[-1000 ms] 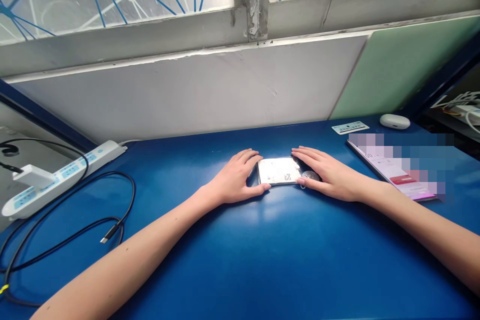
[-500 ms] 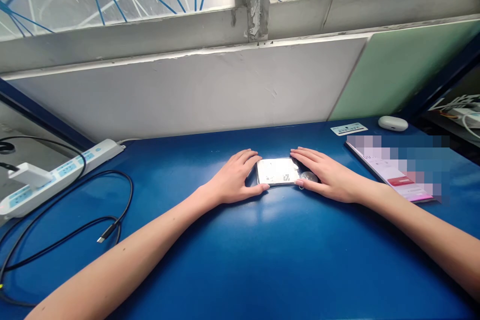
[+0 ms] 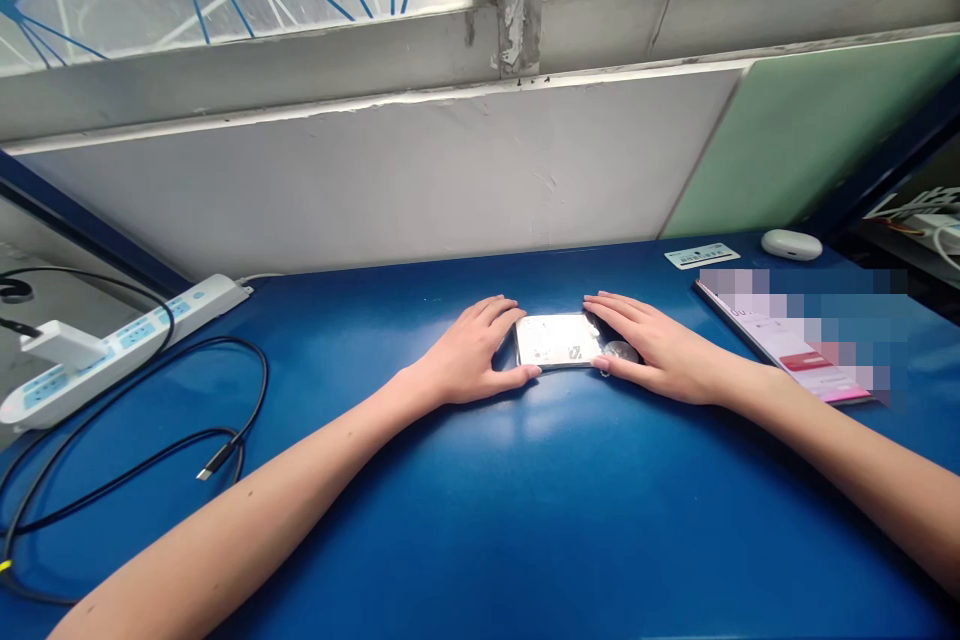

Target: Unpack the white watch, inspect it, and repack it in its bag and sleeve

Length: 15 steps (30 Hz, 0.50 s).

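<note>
A phone-sized flat slab (image 3: 557,340), which looks like a phone, lies lengthwise across the middle of the blue table. Its bright, shiny upper face carries small dark marks. My left hand (image 3: 480,350) clasps its left end, thumb at the near edge and fingers by the far edge. At the right end, my right hand (image 3: 649,345) does the same, covering part of it. A round, greyish translucent piece (image 3: 622,351) shows beneath my right palm, between thumb and fingers; whether it is attached to the phone I cannot tell.
On the left lie a white power strip (image 3: 199,297) with a plugged-in charger (image 3: 64,346) and a looped black cable (image 3: 262,375). To the right are a spiral-bound calendar or booklet (image 3: 780,330), partly blurred, a card (image 3: 703,256) and a white earbud case (image 3: 791,245). A wall panel (image 3: 390,180) borders the back.
The whole view has shifted very slightly. Both hands stay in place around the phone, which has not visibly moved on the table.
</note>
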Each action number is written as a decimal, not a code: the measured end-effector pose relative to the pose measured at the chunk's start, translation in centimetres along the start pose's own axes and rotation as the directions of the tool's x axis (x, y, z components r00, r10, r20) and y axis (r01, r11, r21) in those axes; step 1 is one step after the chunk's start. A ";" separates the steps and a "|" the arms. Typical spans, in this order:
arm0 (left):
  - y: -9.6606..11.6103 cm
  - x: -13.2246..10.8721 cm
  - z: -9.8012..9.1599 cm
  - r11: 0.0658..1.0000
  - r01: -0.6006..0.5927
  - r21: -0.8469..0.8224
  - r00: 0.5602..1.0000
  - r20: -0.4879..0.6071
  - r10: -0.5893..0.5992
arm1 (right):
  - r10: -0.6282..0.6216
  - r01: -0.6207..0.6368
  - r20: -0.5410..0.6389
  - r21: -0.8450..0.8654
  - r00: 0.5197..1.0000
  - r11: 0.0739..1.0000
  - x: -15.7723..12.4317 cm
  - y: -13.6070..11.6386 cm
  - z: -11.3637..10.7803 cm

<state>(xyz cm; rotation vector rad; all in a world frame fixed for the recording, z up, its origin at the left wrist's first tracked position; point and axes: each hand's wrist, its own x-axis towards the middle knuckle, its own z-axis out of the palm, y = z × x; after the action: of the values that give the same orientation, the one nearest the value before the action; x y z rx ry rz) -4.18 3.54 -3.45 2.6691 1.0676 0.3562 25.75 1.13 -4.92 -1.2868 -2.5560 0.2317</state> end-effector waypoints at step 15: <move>0.1 0.0 0.0 1.000 0.029 -0.004 1.000 0.003 -0.029 | 0.043 -0.043 0.026 0.000 0.999 0.999 0.0 -0.1 -0.1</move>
<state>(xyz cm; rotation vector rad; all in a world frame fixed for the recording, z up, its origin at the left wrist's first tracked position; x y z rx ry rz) -4.14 3.46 -3.38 2.6469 1.1030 0.3485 25.71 1.03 -4.77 -1.3477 -2.5517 0.2597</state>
